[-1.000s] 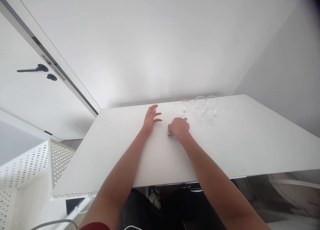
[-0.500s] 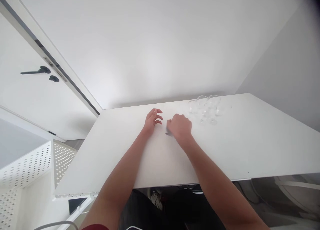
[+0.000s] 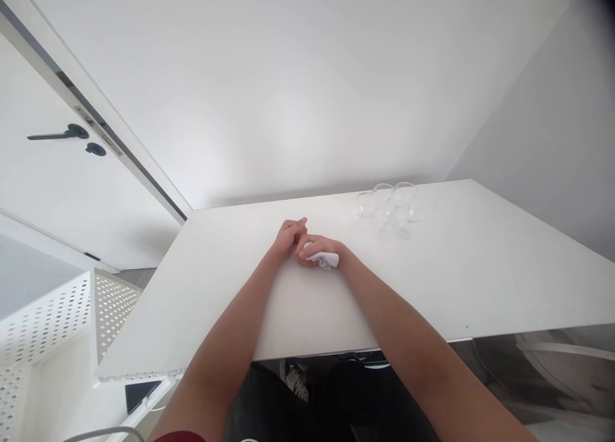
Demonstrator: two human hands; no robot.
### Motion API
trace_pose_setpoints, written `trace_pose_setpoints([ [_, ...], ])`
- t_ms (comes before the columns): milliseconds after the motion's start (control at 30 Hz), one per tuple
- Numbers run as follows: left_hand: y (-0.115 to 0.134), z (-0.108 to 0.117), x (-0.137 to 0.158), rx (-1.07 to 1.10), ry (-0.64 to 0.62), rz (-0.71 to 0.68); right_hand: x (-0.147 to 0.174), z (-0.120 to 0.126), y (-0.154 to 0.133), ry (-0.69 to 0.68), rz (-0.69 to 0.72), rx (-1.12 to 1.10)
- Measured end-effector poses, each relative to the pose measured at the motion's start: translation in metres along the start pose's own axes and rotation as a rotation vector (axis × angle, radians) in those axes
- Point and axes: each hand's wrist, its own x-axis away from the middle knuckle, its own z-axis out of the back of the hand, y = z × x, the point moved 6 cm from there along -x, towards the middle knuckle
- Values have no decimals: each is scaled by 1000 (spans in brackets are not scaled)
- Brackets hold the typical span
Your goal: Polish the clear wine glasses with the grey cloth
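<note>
My right hand (image 3: 319, 245) is closed round a small white cloth (image 3: 327, 259), whose loose end hangs out below the thumb side. Right against its fingertips is my left hand (image 3: 289, 232), with fingers bent and drawn together; whatever lies between them is hidden. Both hands are low over the white table (image 3: 216, 301), near its middle. To the right, toward the back edge, several clear glasses (image 3: 388, 208) stand close together.
A white wall (image 3: 288, 96) rises behind the table. At the left is a door with a black handle (image 3: 57, 135), and a white perforated panel (image 3: 113, 307) sits beside the table's left end. A small dark speck (image 3: 467, 327) lies near the front edge.
My right hand has moved left and turned, so the white cloth now shows plainly. My left hand has gone from spread fingers to bent ones, and the two hands now meet.
</note>
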Motion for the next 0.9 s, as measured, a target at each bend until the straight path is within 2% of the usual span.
trace_pose_setpoints([
  [100, 0, -6, 3, -105, -62, 25, 1, -5, 6, -136, -36, -73],
  [233, 1, -12, 6, -197, -135, 46, -1, -2, 12, -127, -48, -87],
  [500, 1, -14, 9, -212, -180, 90, 0, -2, 12, -136, -74, -72],
  [733, -3, -15, 13, -176, -262, 134, 3, -6, 12, -187, -254, 36],
  [900, -3, -13, 14, -174, -252, 122, 3, -5, 16, -164, -213, -9],
])
